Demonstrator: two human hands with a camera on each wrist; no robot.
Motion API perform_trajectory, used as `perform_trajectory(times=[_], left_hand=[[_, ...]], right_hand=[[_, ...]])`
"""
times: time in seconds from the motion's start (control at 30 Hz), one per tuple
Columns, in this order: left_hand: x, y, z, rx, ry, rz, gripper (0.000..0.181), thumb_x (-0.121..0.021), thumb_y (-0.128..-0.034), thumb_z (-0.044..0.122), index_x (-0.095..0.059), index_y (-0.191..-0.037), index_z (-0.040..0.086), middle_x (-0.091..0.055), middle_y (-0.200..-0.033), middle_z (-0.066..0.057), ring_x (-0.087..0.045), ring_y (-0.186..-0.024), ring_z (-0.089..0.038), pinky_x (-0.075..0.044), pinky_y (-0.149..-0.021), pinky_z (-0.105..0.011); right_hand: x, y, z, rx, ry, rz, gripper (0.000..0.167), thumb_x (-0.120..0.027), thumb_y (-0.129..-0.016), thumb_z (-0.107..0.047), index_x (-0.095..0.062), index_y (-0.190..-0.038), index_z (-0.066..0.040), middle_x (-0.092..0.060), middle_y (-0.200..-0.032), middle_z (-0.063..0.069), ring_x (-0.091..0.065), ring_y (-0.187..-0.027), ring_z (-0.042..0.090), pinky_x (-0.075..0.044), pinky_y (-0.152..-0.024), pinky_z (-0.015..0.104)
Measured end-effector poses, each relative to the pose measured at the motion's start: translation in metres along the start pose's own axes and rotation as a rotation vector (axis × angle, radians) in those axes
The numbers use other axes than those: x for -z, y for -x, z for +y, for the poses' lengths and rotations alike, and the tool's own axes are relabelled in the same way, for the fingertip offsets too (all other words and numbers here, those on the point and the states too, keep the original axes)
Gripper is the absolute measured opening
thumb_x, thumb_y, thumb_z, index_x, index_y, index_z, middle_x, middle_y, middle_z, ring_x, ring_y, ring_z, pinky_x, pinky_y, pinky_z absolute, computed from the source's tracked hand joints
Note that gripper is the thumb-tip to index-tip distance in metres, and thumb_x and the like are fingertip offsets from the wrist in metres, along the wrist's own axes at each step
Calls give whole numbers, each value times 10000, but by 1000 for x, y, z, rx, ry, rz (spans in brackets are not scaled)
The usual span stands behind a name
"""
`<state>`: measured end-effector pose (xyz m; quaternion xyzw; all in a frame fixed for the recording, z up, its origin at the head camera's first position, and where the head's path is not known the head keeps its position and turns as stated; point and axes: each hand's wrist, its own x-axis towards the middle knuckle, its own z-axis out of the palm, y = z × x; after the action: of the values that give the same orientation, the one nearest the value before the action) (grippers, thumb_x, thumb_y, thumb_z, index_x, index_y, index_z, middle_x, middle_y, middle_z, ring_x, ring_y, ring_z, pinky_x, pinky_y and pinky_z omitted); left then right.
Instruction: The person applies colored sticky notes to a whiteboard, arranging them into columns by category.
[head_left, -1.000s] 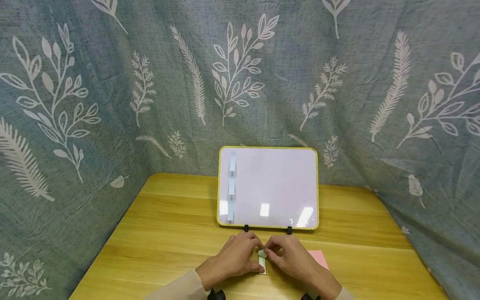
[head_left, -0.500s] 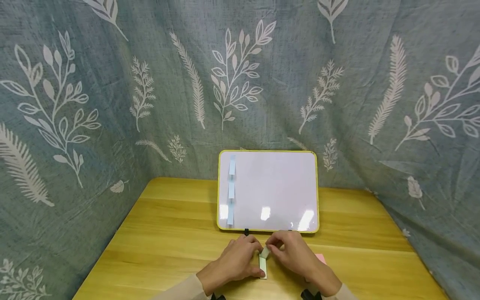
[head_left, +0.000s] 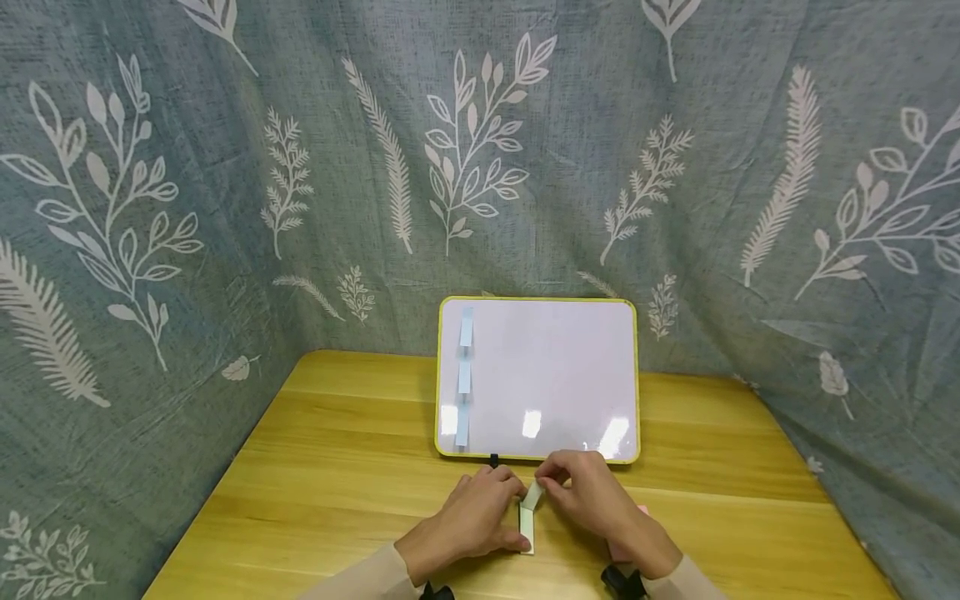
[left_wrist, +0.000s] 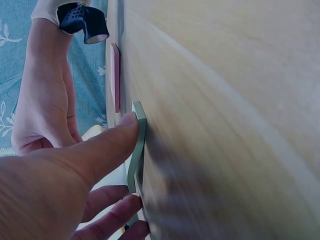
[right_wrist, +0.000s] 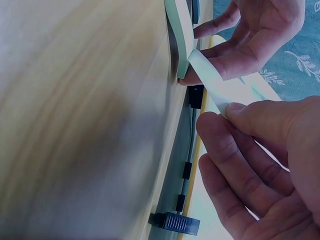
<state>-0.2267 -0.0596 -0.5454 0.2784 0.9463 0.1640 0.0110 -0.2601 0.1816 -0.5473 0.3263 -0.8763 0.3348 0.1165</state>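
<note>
A narrow pad of pale green sticky notes (head_left: 527, 532) lies on the table in front of the whiteboard. My left hand (head_left: 476, 518) holds it by its ends, thumb on the near end and fingers at the far end. Between thumb and fingertips, my right hand (head_left: 591, 500) pinches the free end of the top sticky note (right_wrist: 209, 80). That note is lifted and slants up and right from the pad (right_wrist: 181, 35), still joined at the far end. In the left wrist view the left thumb presses on the pad (left_wrist: 136, 150).
Behind the hands stands a yellow-framed whiteboard (head_left: 551, 379) with three light blue sticky notes (head_left: 465, 377) down its left side. A pink pad (head_left: 619, 550) lies partly hidden under the right forearm. Patterned cloth (head_left: 360, 167) hangs around the wooden table (head_left: 300, 467).
My right hand has moved slightly up and away, peeling the top green note further off the pad. The left hand stays on the pad.
</note>
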Motion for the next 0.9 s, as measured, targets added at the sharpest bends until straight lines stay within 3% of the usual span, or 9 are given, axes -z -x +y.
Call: perform_trajectory(times=[0.63,0.9], left_hand=[[-1,0,1,9,-16,3,662,-1034,-851,578,-815,-1366,223,-744,-1369,81,-620,-1125,-99,-481,-835,-275],[-1,-1,2,10,-21,6,677,-1030,-853,586,-806,-1380,224,-744,-1368,78,-632,-1143,-111,-496,-848,-286]], right_hand=[[6,-4,6,-77,25,12,110,-873,-1028,-32,-883,-1012,-140,-871,-949,-56,-785,-844,35,-683,-774,308],[11,-7,5,-105,31,28,115,-875,-1030,-35,-885,-1003,-147,-863,-928,-66,-736,-813,-22,-634,-728,224]])
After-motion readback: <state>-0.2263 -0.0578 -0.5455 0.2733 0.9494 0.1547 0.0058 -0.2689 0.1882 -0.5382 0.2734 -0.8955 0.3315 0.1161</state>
